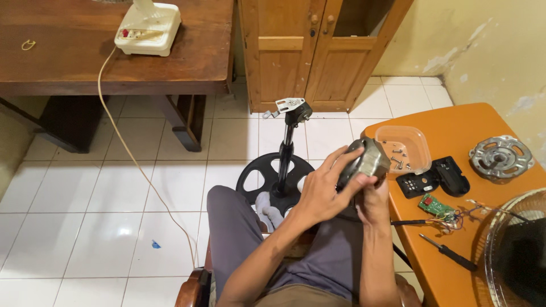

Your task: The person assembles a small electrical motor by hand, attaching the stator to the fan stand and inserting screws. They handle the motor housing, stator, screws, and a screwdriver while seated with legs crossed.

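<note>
Motor: grey fan motor up off the bench, held over the lap, just beside the orange table.
Left hand: left hand wrapped round the motor's near side, fingers spread and curled on it.
Right hand: right hand cupped under the motor, gripping from below.
Done: fan looks well stripped; stand bare on the floor, screws in the tub, circuit board and grille lying loose.
Left: motor casing looks closed; screwdriver lies untouched.

Bare forearms, no sleeves visible; grey trousers; light grey socks; tan shirt hem at waist.
</note>
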